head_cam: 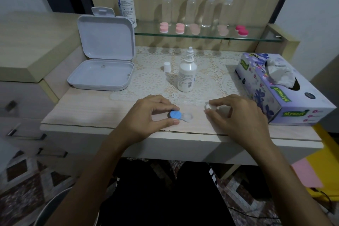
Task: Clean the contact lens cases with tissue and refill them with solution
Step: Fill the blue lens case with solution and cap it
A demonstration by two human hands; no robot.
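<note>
Left hand (150, 113): pinches the blue cap (175, 114) of the lens case (180, 116) at the table's (95, 113) front edge.
Right hand (236, 113): fingers curled, pinching a small white cap (211, 106).
Solution bottle (187, 73): upright, uncapped, behind the hands.
Tissue box (278, 88): far right.

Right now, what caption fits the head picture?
Left hand grips blue-capped lens case; right hand pinches white cap.
</note>
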